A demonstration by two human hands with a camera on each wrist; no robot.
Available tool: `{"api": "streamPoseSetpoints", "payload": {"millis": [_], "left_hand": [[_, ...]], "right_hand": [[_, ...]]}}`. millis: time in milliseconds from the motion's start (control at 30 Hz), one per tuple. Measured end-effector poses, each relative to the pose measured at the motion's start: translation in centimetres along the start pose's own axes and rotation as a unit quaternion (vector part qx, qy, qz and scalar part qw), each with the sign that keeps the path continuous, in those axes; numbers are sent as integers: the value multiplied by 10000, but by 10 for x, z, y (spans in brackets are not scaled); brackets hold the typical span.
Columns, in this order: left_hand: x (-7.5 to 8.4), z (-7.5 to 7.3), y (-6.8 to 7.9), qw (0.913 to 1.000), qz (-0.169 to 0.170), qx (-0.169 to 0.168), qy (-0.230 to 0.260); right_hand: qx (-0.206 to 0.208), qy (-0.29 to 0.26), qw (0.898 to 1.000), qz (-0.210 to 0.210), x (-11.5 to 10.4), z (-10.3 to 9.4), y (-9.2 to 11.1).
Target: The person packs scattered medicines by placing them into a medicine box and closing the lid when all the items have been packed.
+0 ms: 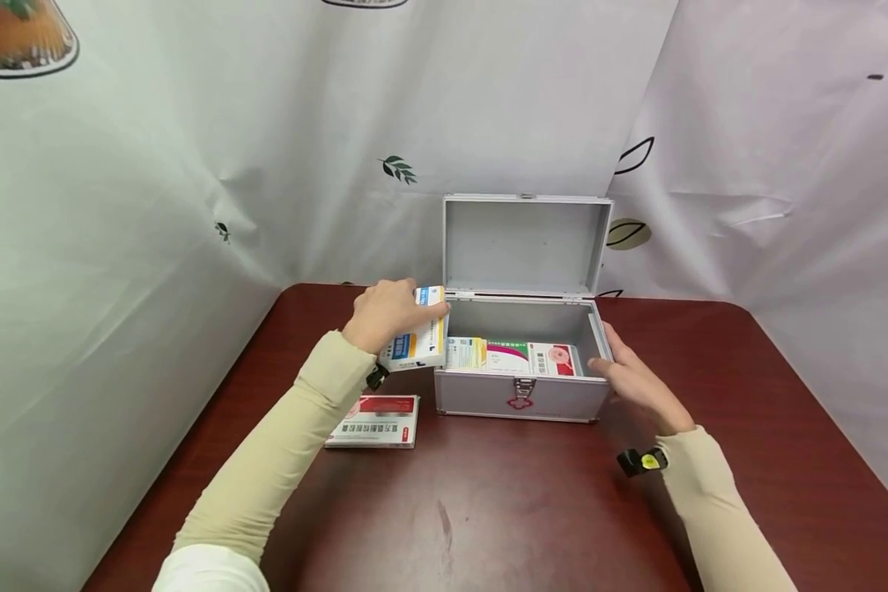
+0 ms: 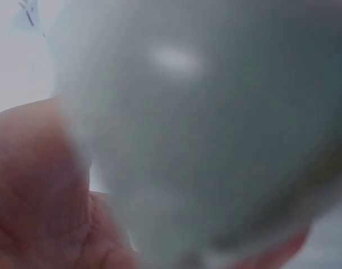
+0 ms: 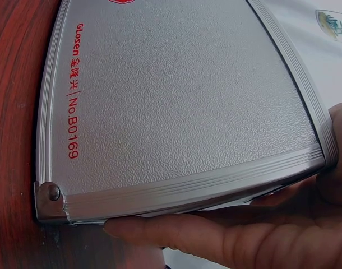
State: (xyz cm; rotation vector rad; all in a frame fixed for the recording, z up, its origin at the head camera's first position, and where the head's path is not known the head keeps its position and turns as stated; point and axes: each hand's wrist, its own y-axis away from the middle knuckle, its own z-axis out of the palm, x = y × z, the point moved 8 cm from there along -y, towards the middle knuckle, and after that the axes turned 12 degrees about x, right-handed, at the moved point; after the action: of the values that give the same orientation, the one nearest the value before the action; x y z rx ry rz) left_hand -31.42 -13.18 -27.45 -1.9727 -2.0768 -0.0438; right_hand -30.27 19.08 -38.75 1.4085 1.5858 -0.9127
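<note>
While the left hand [image 1: 388, 315] has its grip clamped on a white box [image 1: 431, 339] by the open silver case's [image 1: 481, 400] left side, the right hand [image 1: 642, 385] pinches its right wall. I see more boxes [image 1: 506, 358] inside; a red-and-white box [image 1: 385, 423] lies on the surface [image 1: 518, 493].

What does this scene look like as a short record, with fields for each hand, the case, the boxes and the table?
Left hand: holds a white box with blue and orange marks, near the case's left end
Right hand: grips the right wall of the silver case
Lid: raised
Inside the case: several printed boxes, near the front wall
On the table: at least one white-and-red box, left of the case
Table: dark red-brown
</note>
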Motion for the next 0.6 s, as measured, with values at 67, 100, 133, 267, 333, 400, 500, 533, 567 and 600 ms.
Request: {"api": "streamPoseSetpoints", "payload": {"millis": [67, 100, 133, 267, 333, 400, 500, 533, 567, 600], "left_hand": [[8, 0, -2, 9999, 118, 11, -88], [12, 1, -3, 9998, 172, 21, -111], [16, 1, -4, 9997, 212, 40, -140], [32, 4, -8, 9993, 304, 31, -227], [41, 8, -8, 9992, 337, -31, -228], [50, 13, -8, 9990, 382, -105, -218], [63, 21, -10, 9985, 416, -342, -63], [68, 23, -11, 9982, 450, -389, -16], [73, 25, -12, 9978, 491, -434, 36], [78, 27, -13, 9973, 537, -481, 114]], "right_hand": [[-21, -75, 10000, 20, 0, 1, -1], [-30, -101, 9999, 4, 0, 1, -1], [-30, -119, 9999, -7, 0, 1, -1], [-6, -134, 9999, -31, 0, -1, -2], [-9, -180, 9998, 12, 1, -1, -1], [-26, -238, 9997, 51, 3, -1, 1], [-53, -209, 9997, 69, 3, 0, 1], [-46, -187, 9998, 62, 3, 0, 1], [-27, -159, 9999, 44, 2, 0, 0], [1, -133, 9999, 18, 2, -1, 0]]}}
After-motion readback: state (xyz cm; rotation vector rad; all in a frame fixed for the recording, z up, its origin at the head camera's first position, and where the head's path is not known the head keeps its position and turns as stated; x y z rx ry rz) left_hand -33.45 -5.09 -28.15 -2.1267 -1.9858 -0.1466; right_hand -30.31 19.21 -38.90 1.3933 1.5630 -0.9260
